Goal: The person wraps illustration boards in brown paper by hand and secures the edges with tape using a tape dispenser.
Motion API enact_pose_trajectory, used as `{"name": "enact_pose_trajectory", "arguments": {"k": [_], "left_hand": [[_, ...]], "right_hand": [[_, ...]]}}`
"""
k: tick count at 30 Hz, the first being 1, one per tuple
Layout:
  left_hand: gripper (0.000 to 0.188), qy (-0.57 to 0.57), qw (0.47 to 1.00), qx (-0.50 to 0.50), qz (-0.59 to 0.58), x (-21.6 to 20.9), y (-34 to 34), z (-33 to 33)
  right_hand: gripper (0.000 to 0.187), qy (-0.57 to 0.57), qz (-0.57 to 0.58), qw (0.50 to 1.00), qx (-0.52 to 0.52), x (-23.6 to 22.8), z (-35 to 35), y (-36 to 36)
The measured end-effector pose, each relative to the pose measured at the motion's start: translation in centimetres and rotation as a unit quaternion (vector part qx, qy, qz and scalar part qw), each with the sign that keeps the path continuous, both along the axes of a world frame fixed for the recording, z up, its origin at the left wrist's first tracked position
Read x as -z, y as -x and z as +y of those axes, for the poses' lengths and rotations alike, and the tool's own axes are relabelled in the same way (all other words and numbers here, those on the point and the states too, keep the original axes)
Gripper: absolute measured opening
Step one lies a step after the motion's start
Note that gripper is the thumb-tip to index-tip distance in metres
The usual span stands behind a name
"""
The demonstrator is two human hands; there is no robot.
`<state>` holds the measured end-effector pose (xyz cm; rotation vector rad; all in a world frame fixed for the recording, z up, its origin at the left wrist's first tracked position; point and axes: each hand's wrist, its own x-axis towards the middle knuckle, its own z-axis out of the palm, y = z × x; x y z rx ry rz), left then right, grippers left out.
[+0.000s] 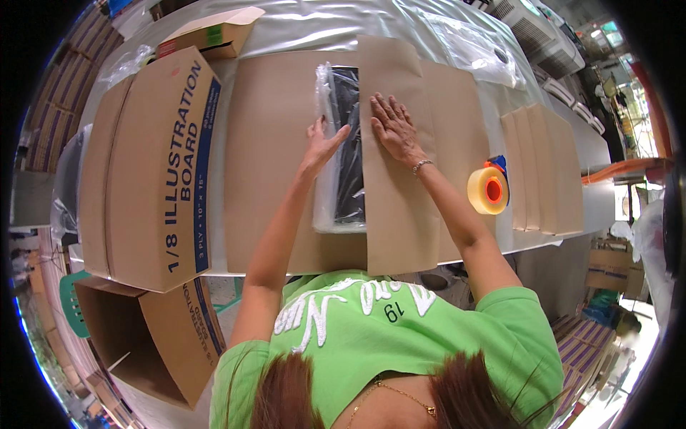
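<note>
Head view: my left grip (pixel 326 146), thumb and fingers parted, lies at the left edge of a plastic-wrapped black slab (pixel 349 171); whether it pinches the wrap or merely touches it, I cannot tell. My right grip (pixel 396 132) is spread flat, palm down, on a brown cardboard flap (pixel 393 207), which runs along the slab's right side. The slab rests on a cardboard sheet (pixel 271 143), long axis from near to far, extending both beyond my left grip and back toward me; the left is the nearer of the two. Outward on the bench (pixel 314 32): a tape roll (pixel 476 191) rightward, folded cardboard (pixel 550 171) past it, a large carton (pixel 146 179) leftward.
</note>
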<state>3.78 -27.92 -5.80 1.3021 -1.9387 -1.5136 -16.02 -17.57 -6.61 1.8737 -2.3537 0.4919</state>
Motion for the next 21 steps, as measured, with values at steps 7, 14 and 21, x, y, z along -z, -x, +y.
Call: {"name": "enact_pose_trajectory", "arguments": {"k": [7, 14, 21], "left_hand": [[0.081, 0.341, 0.833, -0.234, -0.367, 4.4, -16.3, -3.7], [0.074, 0.178, 0.903, -0.217, -0.325, 2.1, -19.8, -2.5], [0.048, 0.243, 0.910, -0.240, -0.234, 1.4, -21.1, -3.7]], "right_hand": [[0.054, 0.004, 0.020, 1.000, -0.007, 0.0, -0.5, -0.2], [0.055, -0.004, 0.039, 0.999, 0.000, 0.4, -0.3, 0.1], [0.055, -0.023, 0.035, 0.999, -0.003, 0.0, -0.4, 0.1]]}}
